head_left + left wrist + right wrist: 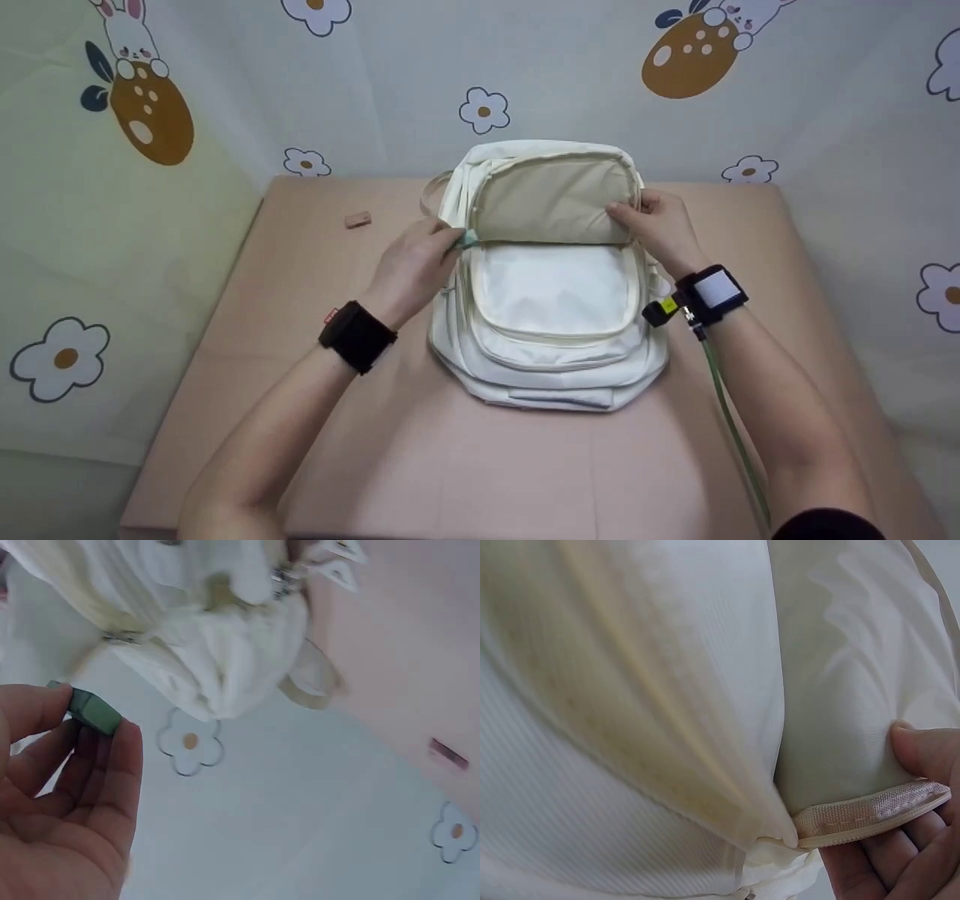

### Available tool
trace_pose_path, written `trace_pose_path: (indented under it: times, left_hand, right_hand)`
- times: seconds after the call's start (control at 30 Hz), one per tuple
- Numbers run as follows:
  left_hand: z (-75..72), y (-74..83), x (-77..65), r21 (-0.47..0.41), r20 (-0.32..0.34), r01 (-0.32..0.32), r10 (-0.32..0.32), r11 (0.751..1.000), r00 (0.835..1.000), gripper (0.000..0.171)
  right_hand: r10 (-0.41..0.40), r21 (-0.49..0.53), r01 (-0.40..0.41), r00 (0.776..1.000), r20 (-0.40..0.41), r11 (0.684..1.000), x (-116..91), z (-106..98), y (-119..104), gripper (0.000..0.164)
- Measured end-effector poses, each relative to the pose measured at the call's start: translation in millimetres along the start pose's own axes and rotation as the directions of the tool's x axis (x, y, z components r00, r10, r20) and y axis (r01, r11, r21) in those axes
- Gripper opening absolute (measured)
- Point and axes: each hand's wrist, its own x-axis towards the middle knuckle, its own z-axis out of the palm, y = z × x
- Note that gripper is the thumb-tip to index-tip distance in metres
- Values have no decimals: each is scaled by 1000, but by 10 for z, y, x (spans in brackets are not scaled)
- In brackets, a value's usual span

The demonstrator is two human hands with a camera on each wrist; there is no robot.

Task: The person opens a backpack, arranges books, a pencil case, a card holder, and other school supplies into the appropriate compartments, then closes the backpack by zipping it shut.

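Observation:
A white backpack [555, 375] lies on the table with its front pocket unzipped, the beige lining of the pocket flap [555, 199] folded up into view. Between thumb and fingers, my left hand [416, 262] pinches a small green block [96, 712] at the left edge of the pocket opening. My right hand [664, 225] grips the zippered edge [870, 814] of the flap, thumb on the lining and fingers behind it. In the right wrist view the pocket stands agape, its depth hidden by the fabric.
A small pinkish block [358, 220] rests on the table [300, 300] left of the backpack. Patterned cloth [405, 82] hangs behind the table and at both sides. From the right wristband [712, 292] a green cable [727, 412] runs down along the forearm.

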Motion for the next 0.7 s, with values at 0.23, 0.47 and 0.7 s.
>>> trace_pose_path:
  times: [0.23, 0.47, 0.7]
  left_hand:
    - [224, 455, 222, -14, 111, -171, 171, 985, 979, 23]
    - [445, 647, 359, -12, 228, -177, 174, 984, 958, 18]
    - [546, 677, 400, 8, 248, -185, 177, 983, 953, 17]
  right_hand:
    - [-16, 4, 16, 1000, -3, 1000, 6, 3, 11, 36]
    - [-26, -3, 26, 1000, -4, 1000, 9, 20, 30, 35]
    - [-23, -2, 23, 1000, -14, 1000, -3, 4, 21, 35]
